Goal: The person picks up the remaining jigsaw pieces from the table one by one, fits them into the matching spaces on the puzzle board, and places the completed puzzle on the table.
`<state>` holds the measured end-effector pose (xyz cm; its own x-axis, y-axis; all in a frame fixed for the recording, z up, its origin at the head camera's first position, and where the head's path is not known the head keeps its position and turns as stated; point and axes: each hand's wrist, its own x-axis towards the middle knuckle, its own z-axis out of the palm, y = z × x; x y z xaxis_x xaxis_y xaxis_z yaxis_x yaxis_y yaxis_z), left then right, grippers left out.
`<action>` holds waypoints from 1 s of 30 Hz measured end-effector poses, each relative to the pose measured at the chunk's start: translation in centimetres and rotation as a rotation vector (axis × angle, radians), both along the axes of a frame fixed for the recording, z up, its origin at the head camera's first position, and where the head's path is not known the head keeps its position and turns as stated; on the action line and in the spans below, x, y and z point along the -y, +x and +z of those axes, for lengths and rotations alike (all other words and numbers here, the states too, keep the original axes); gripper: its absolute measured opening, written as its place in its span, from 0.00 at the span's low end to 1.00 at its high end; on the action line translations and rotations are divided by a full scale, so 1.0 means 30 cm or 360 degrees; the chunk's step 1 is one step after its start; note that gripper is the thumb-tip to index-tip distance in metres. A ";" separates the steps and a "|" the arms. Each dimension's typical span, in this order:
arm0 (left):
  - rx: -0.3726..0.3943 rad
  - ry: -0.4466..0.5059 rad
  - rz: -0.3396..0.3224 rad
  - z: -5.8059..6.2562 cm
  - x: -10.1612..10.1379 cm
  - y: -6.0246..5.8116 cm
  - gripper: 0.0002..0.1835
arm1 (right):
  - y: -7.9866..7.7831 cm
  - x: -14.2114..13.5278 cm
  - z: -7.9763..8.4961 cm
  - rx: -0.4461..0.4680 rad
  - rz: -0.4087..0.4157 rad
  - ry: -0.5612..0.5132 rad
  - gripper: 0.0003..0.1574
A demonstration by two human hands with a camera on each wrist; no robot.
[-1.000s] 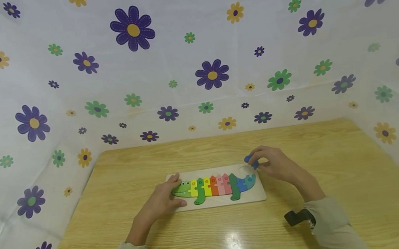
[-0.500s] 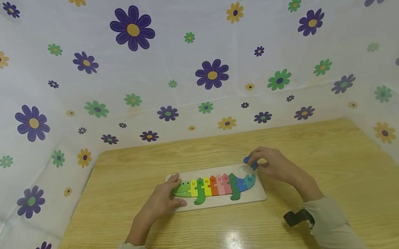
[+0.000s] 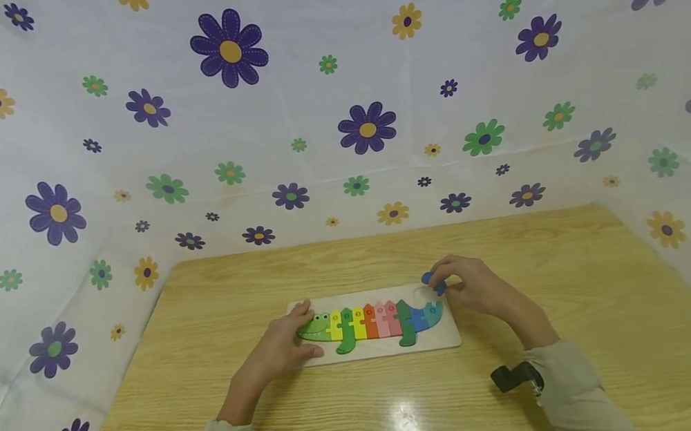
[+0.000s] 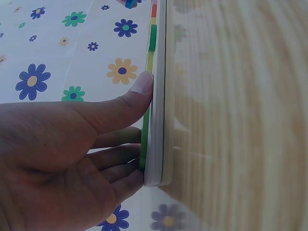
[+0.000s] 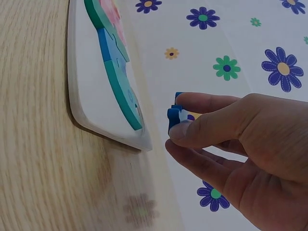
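A wooden puzzle board (image 3: 443,339) lies on the table, bearing a crocodile in coloured pieces with a green head (image 3: 315,328) on the left and a blue tail (image 3: 433,314) on the right. My left hand (image 3: 278,347) rests on the board's left end, thumb and fingertips against its upper face. Between thumb and fingers, my right hand (image 3: 477,287) pinches a blue puzzle piece (image 5: 174,118), held just above the board's far right corner and apart from it. Beneath the piece, a pale round recess (image 3: 423,294) shows in the board above the tail.
The light wood table (image 3: 339,410) extends around the board on all sides. A white flowered cloth (image 3: 296,95) stands as a wall behind it and at both sides. Black wrist cameras sit at both sleeves.
Hardly anything differs. My right hand shifts very slightly, keeping its pinch on the blue puzzle piece, while the left hand and board stay in place.
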<state>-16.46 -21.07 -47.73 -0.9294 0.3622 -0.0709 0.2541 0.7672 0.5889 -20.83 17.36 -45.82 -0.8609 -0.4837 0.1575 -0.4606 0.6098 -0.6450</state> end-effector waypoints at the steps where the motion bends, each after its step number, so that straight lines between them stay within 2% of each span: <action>1: -0.0002 0.0001 -0.0001 0.000 0.000 -0.001 0.40 | 0.000 0.000 -0.001 -0.0004 0.0000 0.0005 0.18; 30: -0.0005 0.0019 -0.0008 -0.010 0.004 -0.008 0.41 | -0.009 0.007 -0.034 -0.0019 0.0031 0.0039 0.18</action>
<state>-16.72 -21.20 -48.04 -0.9278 0.3675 -0.0638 0.2595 0.7591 0.5970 -21.10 17.15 -46.85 -0.8495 -0.5041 0.1555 -0.4800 0.6163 -0.6244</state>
